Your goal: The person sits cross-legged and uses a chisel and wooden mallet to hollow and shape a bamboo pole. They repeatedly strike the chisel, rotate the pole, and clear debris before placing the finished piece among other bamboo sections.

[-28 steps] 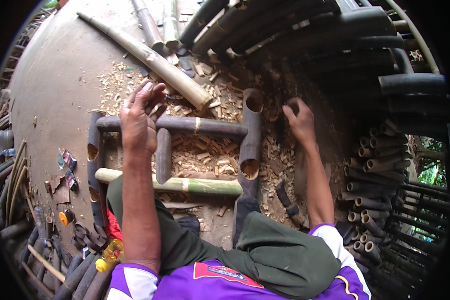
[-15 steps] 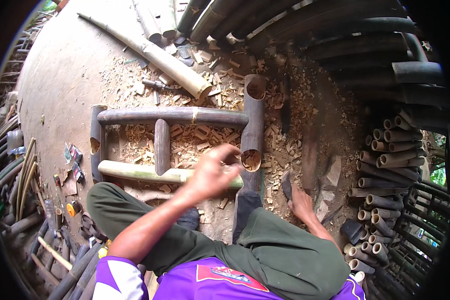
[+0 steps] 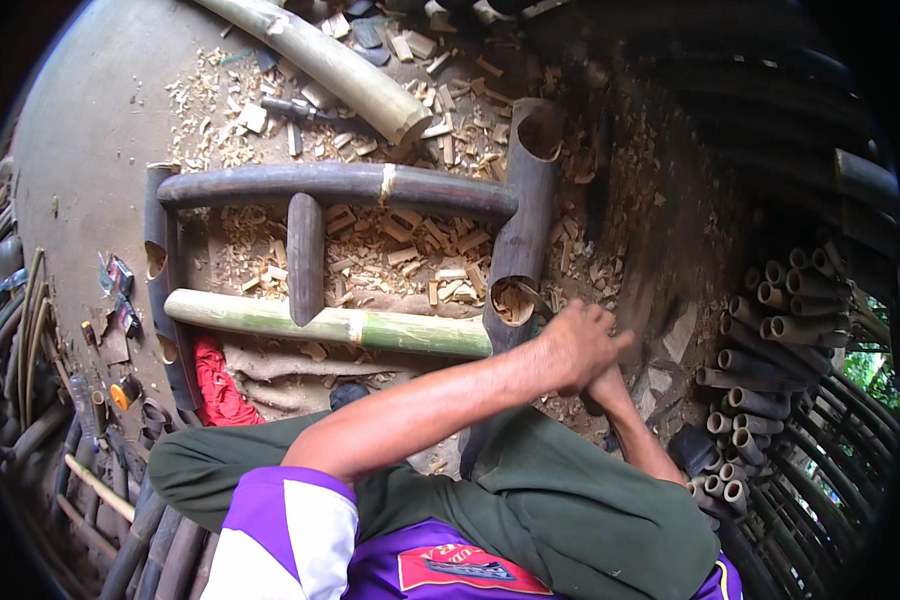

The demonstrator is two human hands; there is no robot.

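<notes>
My left hand (image 3: 577,345) has its fingers curled, and it reaches across to my right hand (image 3: 604,386), overlapping it. What the left fingers close on is hidden. The right hand is closed around a dark blade-shaped tool, mostly covered by the left hand. Just left of both hands stands a thick dark bamboo post (image 3: 523,235) with round holes cut in it. A dark bamboo rail (image 3: 340,184), a green bamboo rail (image 3: 330,327) and a short upright (image 3: 306,258) join it to a thinner post (image 3: 159,270) on the left.
Wood chips (image 3: 450,285) litter the ground inside and around the frame. A pale bamboo pole (image 3: 315,65) lies beyond it. Cut bamboo tubes (image 3: 770,350) are stacked on the right. Red cloth (image 3: 220,385) lies beside the left post; an orange-and-black round object (image 3: 124,392) sits farther left.
My left hand has moved right, from above the green rail and thick post to my right hand. The dark tool, visible before in the right hand, is now mostly covered. The view has shifted.
</notes>
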